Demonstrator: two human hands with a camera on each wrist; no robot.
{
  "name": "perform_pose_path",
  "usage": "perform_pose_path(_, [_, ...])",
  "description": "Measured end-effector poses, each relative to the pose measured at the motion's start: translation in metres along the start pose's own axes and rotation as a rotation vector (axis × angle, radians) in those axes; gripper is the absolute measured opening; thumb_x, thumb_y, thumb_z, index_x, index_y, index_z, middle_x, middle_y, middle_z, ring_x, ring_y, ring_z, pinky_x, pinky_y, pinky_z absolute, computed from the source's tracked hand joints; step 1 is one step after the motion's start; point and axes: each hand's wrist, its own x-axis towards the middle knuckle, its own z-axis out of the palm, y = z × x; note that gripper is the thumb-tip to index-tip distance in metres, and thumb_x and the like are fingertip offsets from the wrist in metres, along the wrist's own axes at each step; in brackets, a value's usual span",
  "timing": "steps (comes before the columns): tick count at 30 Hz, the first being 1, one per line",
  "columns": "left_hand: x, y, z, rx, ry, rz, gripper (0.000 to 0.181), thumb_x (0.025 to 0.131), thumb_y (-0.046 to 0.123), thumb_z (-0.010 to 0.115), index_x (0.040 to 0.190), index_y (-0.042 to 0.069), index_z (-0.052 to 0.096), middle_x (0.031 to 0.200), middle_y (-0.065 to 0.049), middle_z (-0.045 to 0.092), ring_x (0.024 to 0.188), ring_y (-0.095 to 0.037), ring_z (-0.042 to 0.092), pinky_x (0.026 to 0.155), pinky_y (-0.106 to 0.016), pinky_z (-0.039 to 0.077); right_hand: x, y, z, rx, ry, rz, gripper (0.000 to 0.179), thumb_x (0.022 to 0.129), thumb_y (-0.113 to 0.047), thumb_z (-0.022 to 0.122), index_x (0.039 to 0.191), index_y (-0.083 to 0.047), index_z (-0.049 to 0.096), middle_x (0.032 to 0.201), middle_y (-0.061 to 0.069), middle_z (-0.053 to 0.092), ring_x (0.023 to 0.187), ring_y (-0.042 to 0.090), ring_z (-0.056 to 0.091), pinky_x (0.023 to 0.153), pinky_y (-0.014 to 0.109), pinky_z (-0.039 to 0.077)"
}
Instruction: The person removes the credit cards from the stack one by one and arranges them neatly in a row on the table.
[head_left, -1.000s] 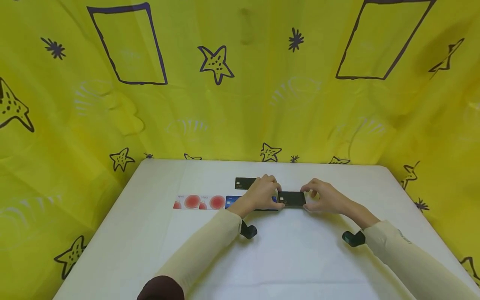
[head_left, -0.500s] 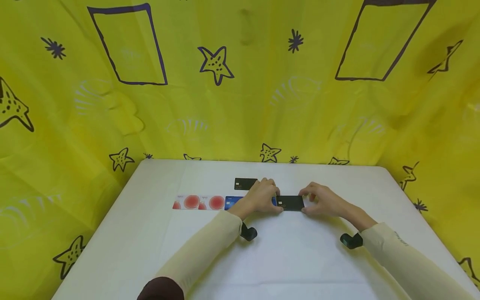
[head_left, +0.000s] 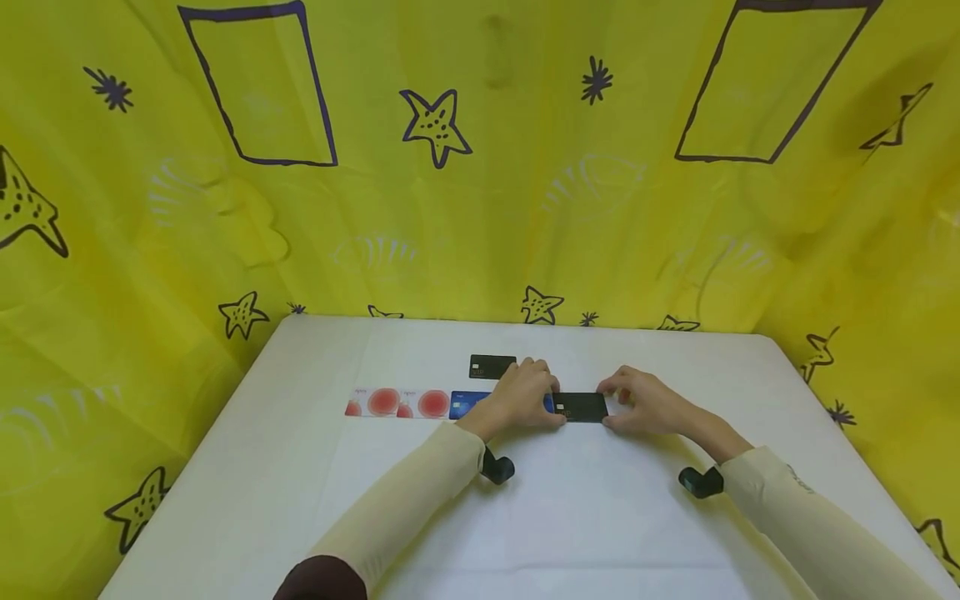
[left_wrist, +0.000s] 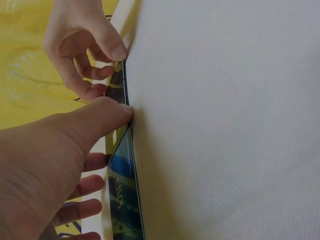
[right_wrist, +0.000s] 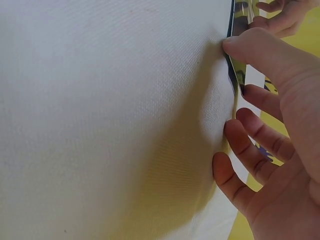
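Observation:
Both hands pinch one black bank card (head_left: 581,407) with a chip, at the right end of a row of cards. My left hand (head_left: 519,396) has its thumb at the near left corner and a finger at the far left corner. My right hand (head_left: 643,402) pinches the right side between thumb and forefinger, its other fingers loosely curled. To the left lies a blue bank card (head_left: 465,404), partly covered by the left hand; in the left wrist view the blue card (left_wrist: 125,195) meets the black one. Two white cards with red circles, a left card (head_left: 372,403) and a right card (head_left: 424,404), continue the row.
A second black card (head_left: 491,367) lies behind the row, its right end near the left hand's knuckles. The white table (head_left: 585,517) backs onto a yellow curtain (head_left: 495,208) with drawn starfish. Dark wrist mounts show at both cuffs.
The black card has come slightly nearer and left, down against the row's end, both hands moving with it. Over the last half second hands and card have hardly moved.

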Motion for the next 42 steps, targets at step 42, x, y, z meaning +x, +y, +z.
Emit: perform_pose_path(42, [-0.0052, 0.0064, -0.0044, 0.001, -0.015, -0.066, 0.050, 0.084, 0.055, 0.080, 0.117, 0.018, 0.076, 0.113, 0.002, 0.065, 0.100, -0.017, 0.053, 0.085, -0.033, 0.042, -0.0009, -0.0003, 0.0007, 0.034, -0.030, 0.008, 0.044, 0.085, -0.025, 0.084, 0.123, -0.010, 0.068, 0.111, 0.004, 0.059, 0.095, 0.021, 0.052, 0.080, 0.036, 0.048])
